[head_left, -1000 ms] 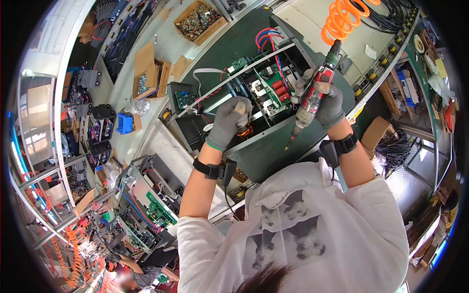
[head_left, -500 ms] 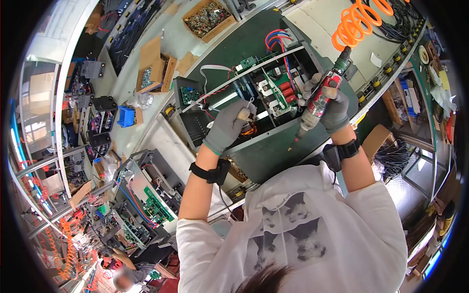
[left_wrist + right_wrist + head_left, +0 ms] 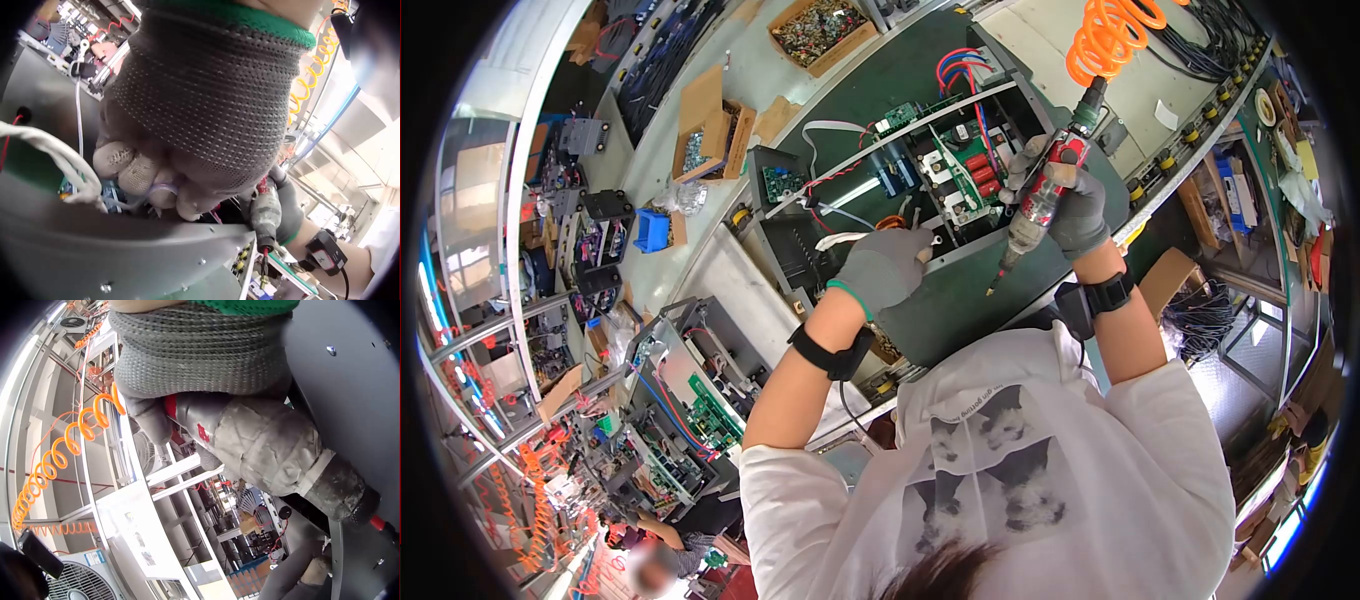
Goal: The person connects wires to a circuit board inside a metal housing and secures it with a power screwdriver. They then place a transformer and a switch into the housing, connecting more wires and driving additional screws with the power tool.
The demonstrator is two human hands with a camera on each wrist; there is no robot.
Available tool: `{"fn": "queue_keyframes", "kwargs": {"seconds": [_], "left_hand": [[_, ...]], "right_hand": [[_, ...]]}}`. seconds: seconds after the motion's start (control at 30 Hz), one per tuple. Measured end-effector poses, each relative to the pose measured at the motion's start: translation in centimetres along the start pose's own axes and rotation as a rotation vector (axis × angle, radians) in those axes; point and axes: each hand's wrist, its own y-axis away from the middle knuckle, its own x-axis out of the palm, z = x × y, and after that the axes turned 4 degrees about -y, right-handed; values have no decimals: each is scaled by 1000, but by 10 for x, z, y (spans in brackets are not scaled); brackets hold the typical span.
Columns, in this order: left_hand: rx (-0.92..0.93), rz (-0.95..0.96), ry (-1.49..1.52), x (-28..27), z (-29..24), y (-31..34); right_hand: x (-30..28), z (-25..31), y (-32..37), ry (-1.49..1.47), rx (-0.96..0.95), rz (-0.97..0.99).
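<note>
My gloved left hand (image 3: 885, 265) is over the front wall of an open metal case (image 3: 785, 238). Its curled fingers pinch a thin wire (image 3: 164, 187), whose ring terminal (image 3: 937, 240) sticks out past the fingertips. Just behind that hand is an orange-wound coil (image 3: 890, 222), partly covered. A white cable (image 3: 53, 149) loops beside the hand. My gloved right hand (image 3: 1082, 212) grips a red and grey air screwdriver (image 3: 1032, 218), its body wrapped in worn tape. The driver slants over the case's right end, its bit (image 3: 992, 287) pointing down toward me.
A coiled orange air hose (image 3: 1105, 45) runs up from the driver. Inside the case are a green circuit board (image 3: 960, 178) and red and blue wires (image 3: 980, 110). Boxes of small parts (image 3: 818, 35) and a blue bin (image 3: 652, 230) stand on the bench behind and left.
My left hand has moved right along the front wall and turned, with the ring terminal at its fingertips; the coil shows more behind it. The right hand keeps the driver in nearly the same place.
</note>
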Motion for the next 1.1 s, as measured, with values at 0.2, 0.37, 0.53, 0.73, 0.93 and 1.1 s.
{"fn": "queue_keyframes", "kwargs": {"seconds": [0.2,0.37,0.53,0.73,0.93,1.1], "left_hand": [[-78,-101,-19,14,-11,-16],[-17,-222,-208,19,24,-26],[-26,-281,114,13,27,-17],[-66,-67,385,8,-3,-3],[11,-119,826,40,19,-15],[-296,-288,357,27,-24,-13]], "right_hand": [[2,-2,-1,18,-19,21],[-2,4,-4,76,-5,80],[0,-3,-3,54,-20,31],[0,-2,0,-24,-40,2],[-2,-2,0,-26,-67,54],[2,-3,2,-24,-57,29]]}}
